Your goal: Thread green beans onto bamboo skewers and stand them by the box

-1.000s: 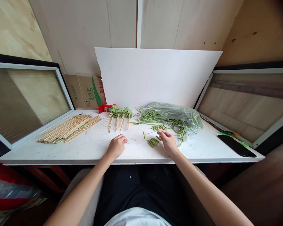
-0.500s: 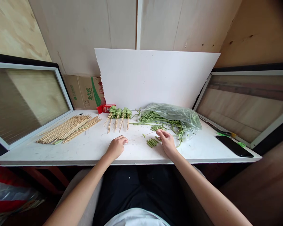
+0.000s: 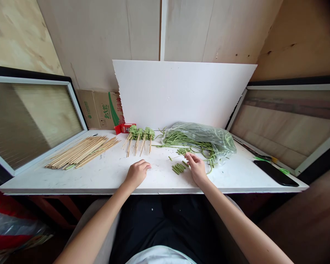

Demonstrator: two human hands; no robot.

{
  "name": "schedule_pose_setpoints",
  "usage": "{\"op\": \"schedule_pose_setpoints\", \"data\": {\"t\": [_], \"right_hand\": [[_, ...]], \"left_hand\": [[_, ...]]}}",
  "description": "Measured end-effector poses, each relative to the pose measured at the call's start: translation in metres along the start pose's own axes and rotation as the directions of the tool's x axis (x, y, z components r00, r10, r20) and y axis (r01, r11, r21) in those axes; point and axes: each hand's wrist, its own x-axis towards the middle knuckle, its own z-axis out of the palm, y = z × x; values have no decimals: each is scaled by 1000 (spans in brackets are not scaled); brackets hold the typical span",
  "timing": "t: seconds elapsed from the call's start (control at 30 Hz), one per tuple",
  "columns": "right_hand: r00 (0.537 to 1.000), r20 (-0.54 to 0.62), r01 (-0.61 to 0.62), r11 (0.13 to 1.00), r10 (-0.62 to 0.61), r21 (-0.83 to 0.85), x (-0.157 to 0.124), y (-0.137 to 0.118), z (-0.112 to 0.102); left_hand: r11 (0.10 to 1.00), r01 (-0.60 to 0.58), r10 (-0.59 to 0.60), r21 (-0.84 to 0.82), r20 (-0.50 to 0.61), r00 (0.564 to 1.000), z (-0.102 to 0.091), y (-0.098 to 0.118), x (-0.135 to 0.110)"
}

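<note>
My left hand [image 3: 138,173] is closed in a pinch just above the table's front half. From its fingertips a thin bamboo skewer [image 3: 177,157] runs toward my right hand; its middle is faint against the white surface. My right hand [image 3: 196,168] pinches the skewer's other end, and whether a bean piece is also between these fingers is hidden. Beside the right hand lie several cut green bean pieces [image 3: 178,168] in a row, with one loose piece [image 3: 170,158] farther left. A small heap of cut bits [image 3: 183,150] sits just behind the right fingertips.
Long green beans [image 3: 178,139] spill from a clear plastic bag [image 3: 222,137] at the back. Finished bean skewers [image 3: 140,134] lie beside a red packet [image 3: 125,128]. Many bare skewers [image 3: 79,151] are piled left. A black phone [image 3: 275,173] is at right, and a white board [image 3: 181,93] stands behind.
Both hands stay almost in place, pinched as before. The view has shifted slightly, so everything sits a little lower and farther right. Less of the skewer shows between the hands.
</note>
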Motion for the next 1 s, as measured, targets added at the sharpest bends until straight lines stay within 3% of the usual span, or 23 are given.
{"op": "schedule_pose_setpoints", "data": {"t": [0.23, 0.57, 0.8, 1.0], "right_hand": [[998, 45, 36, 999, -36, -12, -5, -5, 2], [994, 107, 31, 999, -32, 10, -5, -3, 5], [999, 29, 14, 1000, -14, 16, 0, 1, 3], [997, 76, 32, 999, -33, 10, -4, -2, 5]], "left_hand": [[999, -23, 22, 43, 30, 999, 0, -3, 1], [998, 32, -36, 52, 70, 997, 4, -7, 0], [999, 18, -17, 35, -28, 999, 2, 2, 2], [997, 3, -2, 78, -11, 1000, 5, -5, -1]]}}
